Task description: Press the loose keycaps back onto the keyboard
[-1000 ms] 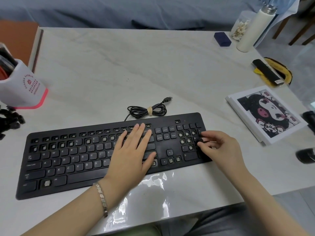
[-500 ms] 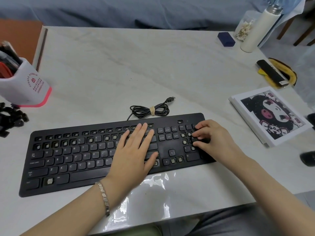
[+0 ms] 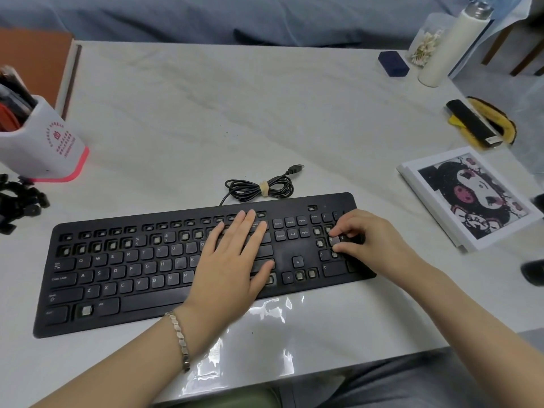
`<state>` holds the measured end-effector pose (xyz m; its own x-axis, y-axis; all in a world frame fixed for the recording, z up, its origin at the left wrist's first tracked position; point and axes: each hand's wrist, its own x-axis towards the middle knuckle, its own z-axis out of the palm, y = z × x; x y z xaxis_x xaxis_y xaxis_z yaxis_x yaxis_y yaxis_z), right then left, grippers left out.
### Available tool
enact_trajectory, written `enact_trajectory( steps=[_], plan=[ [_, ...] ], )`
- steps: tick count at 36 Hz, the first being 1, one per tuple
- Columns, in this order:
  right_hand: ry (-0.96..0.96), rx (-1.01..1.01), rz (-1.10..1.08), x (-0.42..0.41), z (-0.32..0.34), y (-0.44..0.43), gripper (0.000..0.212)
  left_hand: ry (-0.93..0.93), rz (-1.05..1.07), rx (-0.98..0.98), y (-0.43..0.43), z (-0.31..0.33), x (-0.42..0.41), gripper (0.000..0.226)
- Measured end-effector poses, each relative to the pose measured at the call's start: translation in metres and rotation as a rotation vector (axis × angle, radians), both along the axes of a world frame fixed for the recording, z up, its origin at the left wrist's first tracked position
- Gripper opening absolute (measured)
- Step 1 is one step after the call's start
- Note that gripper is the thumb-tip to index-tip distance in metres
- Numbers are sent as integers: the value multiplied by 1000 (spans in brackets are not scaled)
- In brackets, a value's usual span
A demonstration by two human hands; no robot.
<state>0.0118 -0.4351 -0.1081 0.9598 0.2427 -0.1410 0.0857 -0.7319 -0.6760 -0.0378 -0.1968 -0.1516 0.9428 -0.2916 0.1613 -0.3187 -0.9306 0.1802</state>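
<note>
A black keyboard lies across the near part of the white table, with several bare sockets in its top rows, arrow cluster and number pad. My left hand rests flat on the keys right of the letters, fingers spread, holding nothing. My right hand is curled over the number pad, its thumb and fingertips pinched around a small black keycap that sits at the pad's middle row. Whether the cap is seated I cannot tell.
The keyboard's coiled cable lies just behind it. A white pen holder stands at the left, a picture book at the right. A white bottle, a blue box and a banana sit far right.
My right hand moved from the number pad's right edge inward and up, then settled on the pad's middle row with a keycap. My left hand stayed flat on the keys.
</note>
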Motion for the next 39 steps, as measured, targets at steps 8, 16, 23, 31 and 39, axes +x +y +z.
enact_trajectory(
  steps=[8,16,23,31,39],
  plan=[
    [-60,-80,-6,-4,-3,-1,26,9,3,0,0,1,0,58],
    [-85,-167,-2,-3,-1,3,24,14,2,10,0,1,0,59],
    [-72,17,-60,-5,-5,-1,21,12,3,3,0,-1,0,59],
    [-72,-34,-61,-3,-5,-1,21,17,1,5,1,-1,0,59],
    [-281,-220,-34,-14,-18,4,12,22,-1,2,0,0,0,59]
  ],
)
